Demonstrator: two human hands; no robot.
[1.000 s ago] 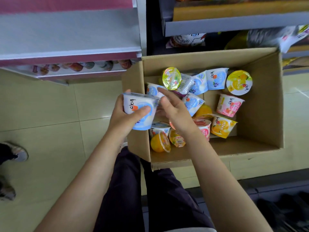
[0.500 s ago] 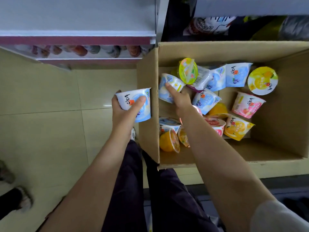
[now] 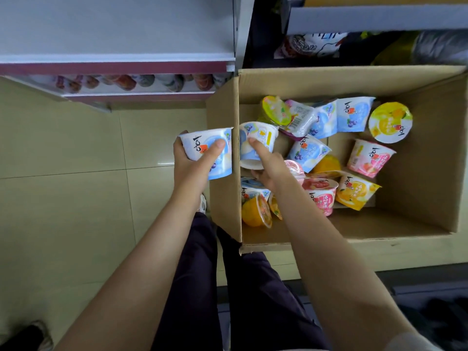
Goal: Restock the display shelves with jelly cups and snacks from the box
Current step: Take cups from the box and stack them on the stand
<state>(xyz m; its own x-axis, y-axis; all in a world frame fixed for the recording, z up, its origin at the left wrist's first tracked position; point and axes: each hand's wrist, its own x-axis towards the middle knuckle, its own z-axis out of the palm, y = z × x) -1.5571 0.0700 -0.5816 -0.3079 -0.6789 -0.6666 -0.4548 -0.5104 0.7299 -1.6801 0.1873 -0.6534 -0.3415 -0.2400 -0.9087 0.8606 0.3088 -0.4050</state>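
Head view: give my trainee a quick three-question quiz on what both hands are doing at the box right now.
1. True or false: the left hand holds a blue cup outside the cardboard box.
2. What is the right hand gripping?
A. the yellow-lidded cup
B. a second blue cup
C. the box flap
3. Fill in: the pink cup lies on its ____ inside the box.

Key: 1 true. 2 B: its fingers are on a second blue cup just inside the box's left wall. 3 side.
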